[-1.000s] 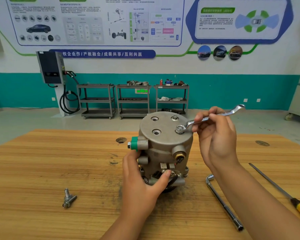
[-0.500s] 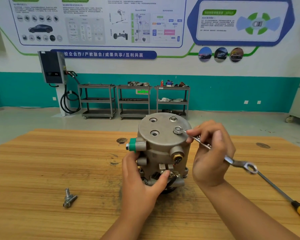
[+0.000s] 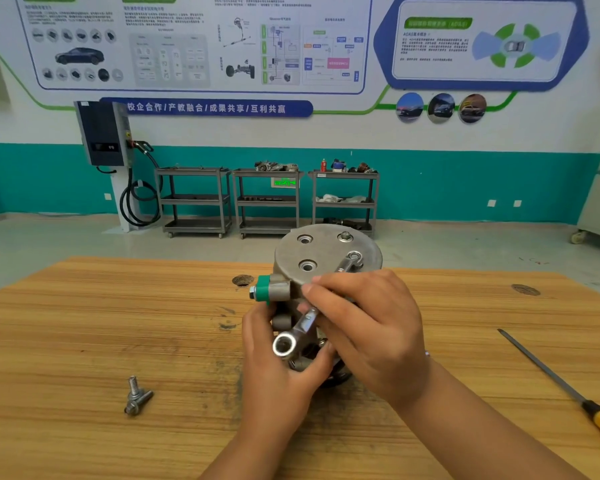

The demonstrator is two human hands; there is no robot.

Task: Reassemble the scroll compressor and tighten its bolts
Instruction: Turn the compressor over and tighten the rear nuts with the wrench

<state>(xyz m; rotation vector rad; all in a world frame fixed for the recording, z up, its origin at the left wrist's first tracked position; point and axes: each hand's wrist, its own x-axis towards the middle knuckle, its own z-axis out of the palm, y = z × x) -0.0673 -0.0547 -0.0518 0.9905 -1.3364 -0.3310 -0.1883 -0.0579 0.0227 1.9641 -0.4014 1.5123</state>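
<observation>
Compressor [image 3: 326, 254] stands upright mid-surface [image 3: 84, 323] in the head view. The left hand [image 3: 278, 372] grips its lower body, thumb curled round the front. The right hand [image 3: 371, 334] pinches a wrench [image 3: 305, 322]; the wrench's far end sits on a bolt [image 3: 354, 255] in the top plate, and its ring end points toward the camera. Loose bolts [image 3: 137, 398] lie well left, touching each other. A screwdriver [image 3: 568, 389] lies right.

Left hand [image 3: 277, 374] grips the compressor [image 3: 321, 252] low on its near side. Right hand [image 3: 373, 336] arches over its front, fingers curled, pinching a wrench [image 3: 300, 327].
</observation>
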